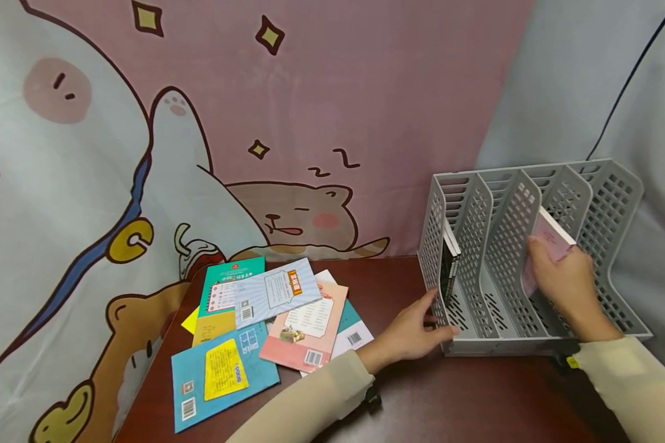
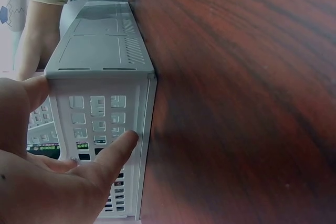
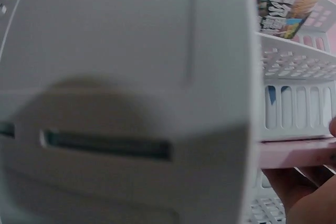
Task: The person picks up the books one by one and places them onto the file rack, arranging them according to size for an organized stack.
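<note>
My right hand grips a pink book standing between dividers in the right half of a grey desktop file rack. In the right wrist view, the pink book's edge shows beside the fingers, partly behind the rack's blurred wall. My left hand holds the rack's front left corner, its thumb at the front lip. In the left wrist view, a finger of that left hand lies along the perforated side wall. A dark-covered book stands in the leftmost compartment.
Left of the rack, several books lie loosely overlapped on the brown table, among them a blue book, a salmon book and a pale striped book. A cartoon-printed cloth hangs behind the table.
</note>
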Motion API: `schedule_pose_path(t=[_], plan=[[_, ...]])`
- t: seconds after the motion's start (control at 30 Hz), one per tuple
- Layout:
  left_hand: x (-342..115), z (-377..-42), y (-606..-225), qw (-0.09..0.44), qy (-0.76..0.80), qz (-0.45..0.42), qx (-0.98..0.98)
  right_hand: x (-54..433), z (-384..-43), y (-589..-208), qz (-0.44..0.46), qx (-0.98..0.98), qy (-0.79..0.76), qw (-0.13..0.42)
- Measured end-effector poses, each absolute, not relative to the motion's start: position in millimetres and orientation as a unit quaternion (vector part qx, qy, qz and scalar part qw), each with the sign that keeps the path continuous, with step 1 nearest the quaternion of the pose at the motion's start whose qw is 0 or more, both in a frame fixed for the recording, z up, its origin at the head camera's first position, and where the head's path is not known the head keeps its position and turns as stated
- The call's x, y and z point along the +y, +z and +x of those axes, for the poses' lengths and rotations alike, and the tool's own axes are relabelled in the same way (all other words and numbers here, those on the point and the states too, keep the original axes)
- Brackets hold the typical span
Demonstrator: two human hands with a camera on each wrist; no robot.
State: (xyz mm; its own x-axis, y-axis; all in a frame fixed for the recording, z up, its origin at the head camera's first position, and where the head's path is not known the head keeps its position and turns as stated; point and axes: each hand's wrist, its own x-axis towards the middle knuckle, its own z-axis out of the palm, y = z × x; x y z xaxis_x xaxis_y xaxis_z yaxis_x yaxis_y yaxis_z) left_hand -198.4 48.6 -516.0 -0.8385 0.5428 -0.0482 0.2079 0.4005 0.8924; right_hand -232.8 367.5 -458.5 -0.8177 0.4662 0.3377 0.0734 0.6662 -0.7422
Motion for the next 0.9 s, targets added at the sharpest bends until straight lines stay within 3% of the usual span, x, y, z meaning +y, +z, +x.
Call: schedule_pose_path(t=[0.13,0.47,0.8,0.9], plan=[[48.7,-197.3,-515.8,0.169,0.494,0.228,0.822,372.6,-229.1,-449.8,-0.123,-0.892,0.366,0.237],[47.8,-197.1,-516.4,0.168,0.496,0.227,0.821,372.3,-219.3,-416.6,-0.091,-0.866,0.397,0.290],[47.8,-196.6,-516.3,0.171,0.498,0.226,0.820,354.9,-200.0,-389.4,-0.040,-0.784,0.425,0.451],[47.1,-196.8,-516.4,0.173,0.501,0.225,0.817,346.0,-192.9,-383.1,-0.016,-0.771,0.431,0.469]])
